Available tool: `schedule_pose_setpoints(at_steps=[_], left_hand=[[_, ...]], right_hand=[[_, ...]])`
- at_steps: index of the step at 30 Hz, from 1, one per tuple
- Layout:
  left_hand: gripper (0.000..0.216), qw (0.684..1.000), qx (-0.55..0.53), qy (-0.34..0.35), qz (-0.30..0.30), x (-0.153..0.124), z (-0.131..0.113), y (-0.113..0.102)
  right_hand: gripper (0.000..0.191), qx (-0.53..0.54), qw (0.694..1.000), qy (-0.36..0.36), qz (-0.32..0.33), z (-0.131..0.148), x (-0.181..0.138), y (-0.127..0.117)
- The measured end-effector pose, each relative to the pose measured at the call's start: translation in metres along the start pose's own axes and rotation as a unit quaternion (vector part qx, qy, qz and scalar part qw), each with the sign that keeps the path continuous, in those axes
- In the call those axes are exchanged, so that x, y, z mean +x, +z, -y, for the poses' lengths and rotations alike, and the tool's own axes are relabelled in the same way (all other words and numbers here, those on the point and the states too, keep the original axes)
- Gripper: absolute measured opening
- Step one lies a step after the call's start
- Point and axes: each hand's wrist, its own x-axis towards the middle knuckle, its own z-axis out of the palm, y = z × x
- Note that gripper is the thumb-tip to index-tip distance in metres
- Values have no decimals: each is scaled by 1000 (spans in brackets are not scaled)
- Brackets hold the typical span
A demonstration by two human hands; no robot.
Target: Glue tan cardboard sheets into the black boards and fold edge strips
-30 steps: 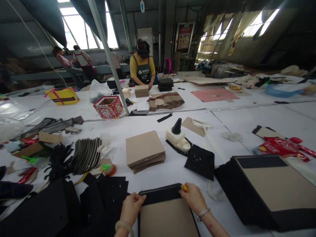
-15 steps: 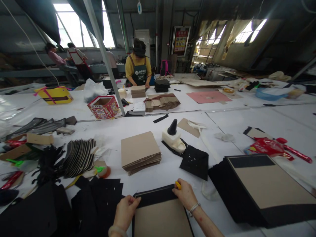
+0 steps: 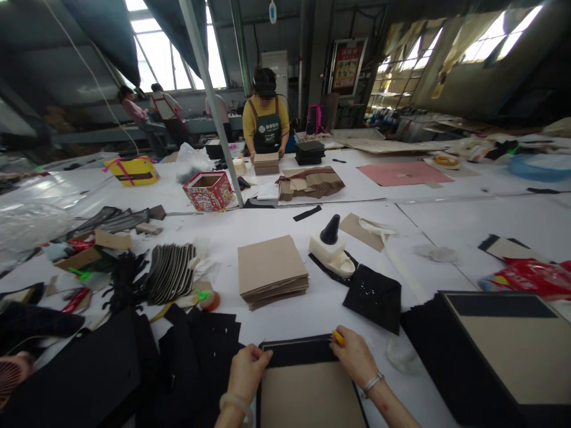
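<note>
In front of me lies a brown cardboard panel point(image 3: 312, 389) with a black border and a wide black strip across its far end. My left hand point(image 3: 247, 373) pinches the panel's far left corner between thumb and fingers. At the far right corner, my right hand point(image 3: 354, 358) is closed around a small yellow tool point(image 3: 339, 338); the fingers cover most of it, so its kind is unclear. Beyond the panel sits a stack of plain brown cardboard sheets point(image 3: 272, 264). To the right is a pile of black-edged panels point(image 3: 513, 351).
A white glue bottle with a black nozzle point(image 3: 331, 246) rests near a black sheet point(image 3: 373, 297). Black pieces point(image 3: 200, 351) and curved strips point(image 3: 170, 273) lie on the left. A red box point(image 3: 208, 191) stands by a pole. Across the table, a person in an apron point(image 3: 266, 122) handles cardboard.
My view has turned a little to the left, so the scene sits further right. Both hands remain at the panel's far corners, with little visible movement there.
</note>
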Motion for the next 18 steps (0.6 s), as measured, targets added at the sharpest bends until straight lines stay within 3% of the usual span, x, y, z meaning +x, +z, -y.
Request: schedule_pose_setpoints(at_steps=[6, 13, 18], left_hand=[[24, 1000, -14, -11, -9, 0, 1, 2], [28, 1000, -15, -7, 10, 1, 1, 0], [29, 1000, -12, -4, 21, 1, -1, -1]], right_hand=[[17, 7, 1000, -16, -6, 1, -1, -2], [8, 58, 998, 1, -19, 0, -2, -3], [18, 101, 995, 14, -9, -6, -1, -1]])
